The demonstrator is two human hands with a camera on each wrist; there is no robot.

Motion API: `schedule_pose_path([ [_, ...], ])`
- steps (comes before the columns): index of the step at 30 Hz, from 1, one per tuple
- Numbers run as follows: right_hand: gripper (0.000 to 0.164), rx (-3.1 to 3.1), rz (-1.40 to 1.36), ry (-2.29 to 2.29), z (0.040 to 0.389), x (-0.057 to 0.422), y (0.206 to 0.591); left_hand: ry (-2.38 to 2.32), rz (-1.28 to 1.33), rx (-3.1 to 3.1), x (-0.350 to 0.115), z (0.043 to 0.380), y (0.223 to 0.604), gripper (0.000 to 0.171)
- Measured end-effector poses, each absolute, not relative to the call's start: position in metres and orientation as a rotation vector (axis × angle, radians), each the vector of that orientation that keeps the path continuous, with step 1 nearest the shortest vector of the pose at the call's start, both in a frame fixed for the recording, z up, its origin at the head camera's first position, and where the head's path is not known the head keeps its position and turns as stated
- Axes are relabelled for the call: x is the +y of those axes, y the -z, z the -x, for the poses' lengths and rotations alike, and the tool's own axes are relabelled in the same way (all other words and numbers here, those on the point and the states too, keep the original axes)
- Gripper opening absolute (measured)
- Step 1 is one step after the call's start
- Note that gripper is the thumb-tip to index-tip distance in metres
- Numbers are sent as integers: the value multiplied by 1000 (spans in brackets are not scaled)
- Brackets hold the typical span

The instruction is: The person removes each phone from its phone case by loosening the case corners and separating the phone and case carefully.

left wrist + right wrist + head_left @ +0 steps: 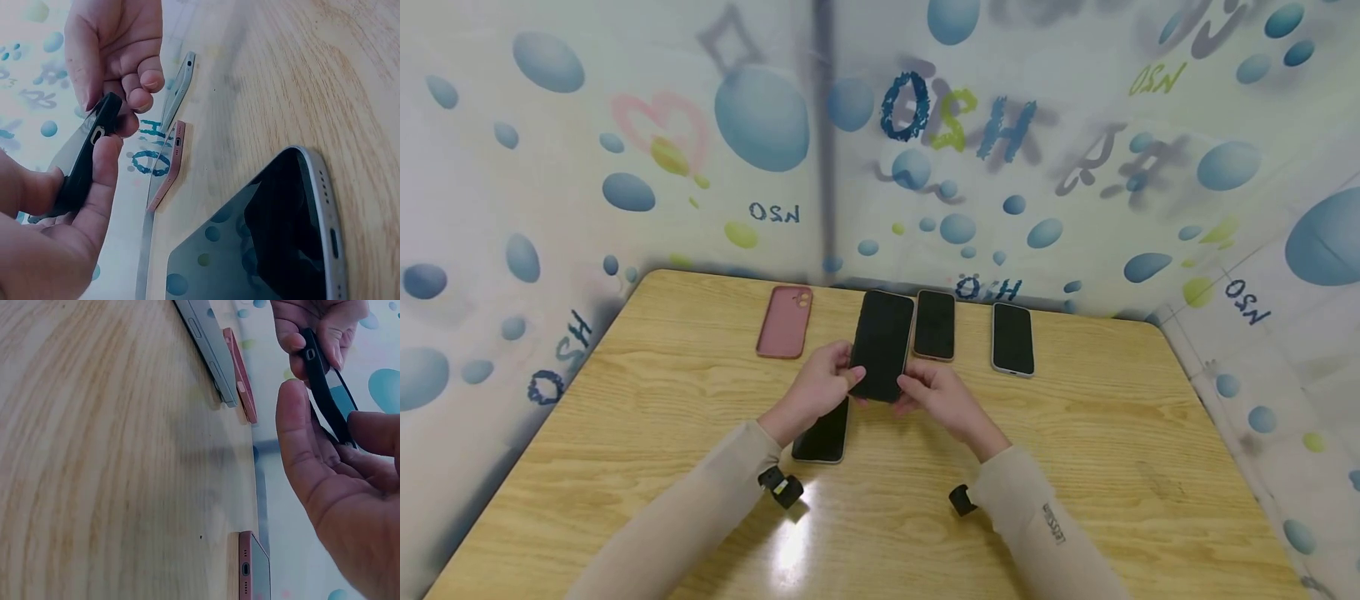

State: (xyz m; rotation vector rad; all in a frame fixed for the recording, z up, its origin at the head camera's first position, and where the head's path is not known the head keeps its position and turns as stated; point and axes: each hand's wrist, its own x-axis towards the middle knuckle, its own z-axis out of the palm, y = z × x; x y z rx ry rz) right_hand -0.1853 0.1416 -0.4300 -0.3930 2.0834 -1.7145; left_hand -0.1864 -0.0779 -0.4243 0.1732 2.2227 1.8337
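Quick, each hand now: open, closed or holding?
Left hand: holding the black-cased smartphone by its left edge.
Right hand: holding it too, near the lower right corner.

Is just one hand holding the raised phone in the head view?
No, the left hand grips the raised phone by its lower left side, and the right hand grips its lower right corner.

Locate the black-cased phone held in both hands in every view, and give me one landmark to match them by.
Head: black-cased phone near the middle, just below centre, screen showing.
Left wrist: black-cased phone left of centre, port edge showing.
Right wrist: black-cased phone upper right, port edge showing.
Shared landmark: the pink-edged phone, on the table in all three.
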Motion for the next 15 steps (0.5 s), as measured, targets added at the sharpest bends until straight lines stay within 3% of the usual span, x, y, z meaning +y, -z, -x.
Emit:
schedule_pose_path([
  [15, 34, 2062, 455, 1726, 180, 136, 433, -1834, -162, 2230, -77, 186, 422, 9],
])
